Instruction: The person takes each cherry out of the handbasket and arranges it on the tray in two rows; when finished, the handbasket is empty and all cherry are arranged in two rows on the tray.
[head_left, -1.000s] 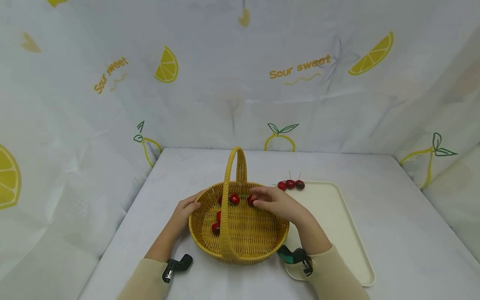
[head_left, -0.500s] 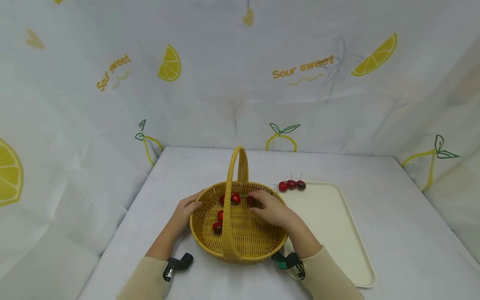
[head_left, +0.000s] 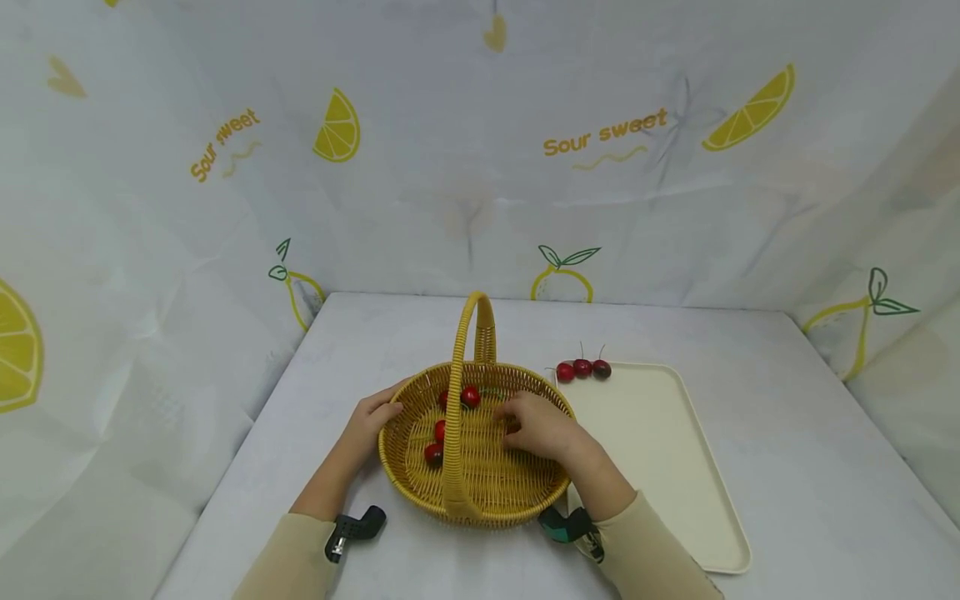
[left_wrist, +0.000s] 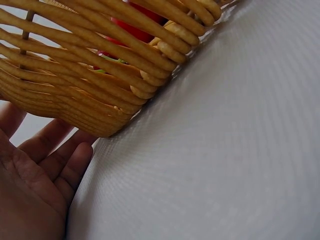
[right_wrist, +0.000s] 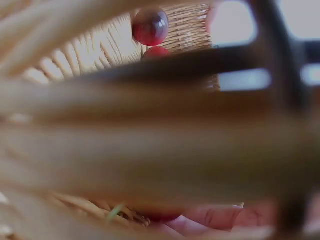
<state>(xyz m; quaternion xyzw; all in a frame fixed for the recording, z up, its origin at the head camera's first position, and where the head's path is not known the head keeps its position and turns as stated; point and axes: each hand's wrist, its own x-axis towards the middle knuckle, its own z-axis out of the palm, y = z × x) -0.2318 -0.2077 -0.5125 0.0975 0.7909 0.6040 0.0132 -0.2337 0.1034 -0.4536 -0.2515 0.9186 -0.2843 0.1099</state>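
Observation:
A yellow woven basket (head_left: 510, 487) with a tall hoop handle stands on the table. My left hand (head_left: 372, 425) holds its left rim, thumb over the edge and fingers along the outer wall. In the left wrist view, those fingers (left_wrist: 75, 162) touch the wicker near its base. My right hand (head_left: 542, 427) reaches inside over the right rim and pinches a cherry (right_wrist: 162, 215), mostly hidden by the fingers in the head view. Several other red cherries (head_left: 470, 397) lie in the basket's left half, some partly behind the handle (head_left: 455, 433).
To the right lies a cream tray (head_left: 660, 467), partly behind the basket and my right arm. Three cherries with stems (head_left: 582, 367) sit in a row at its far left corner. A lemon-print cloth (head_left: 450, 167) hangs behind the white table (head_left: 810, 450).
My right hand has moved from the basket's back part toward me and lower inside it, taking the cherry along. My left hand has stayed on the rim.

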